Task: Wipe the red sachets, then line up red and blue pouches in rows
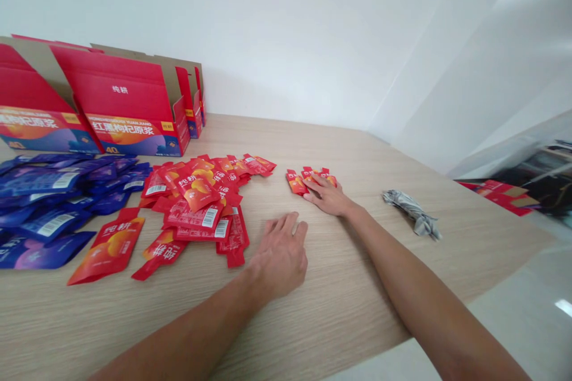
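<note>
My right hand (328, 195) lies with its fingers stretched out over a short row of three small red pouches (297, 182), partly covering them. The pouches lie side by side with their spouted ends pointing to the wall. Closer to me, my left hand (282, 253) hovers on or just above the table, fingers loosely bent and apart, with nothing seen in it. Just left of it spreads a loose heap of red pouches (196, 190) with orange fruit prints; some show white barcodes.
A pile of dark blue pouches (58, 190) lies at the left. Behind it stand open red and blue cartons (134, 101) against the wall. On the right of the wooden table (357, 309) is a crumpled grey-white cloth or wrapper (411, 211). Red cardboard (500, 195) shows beyond the right edge.
</note>
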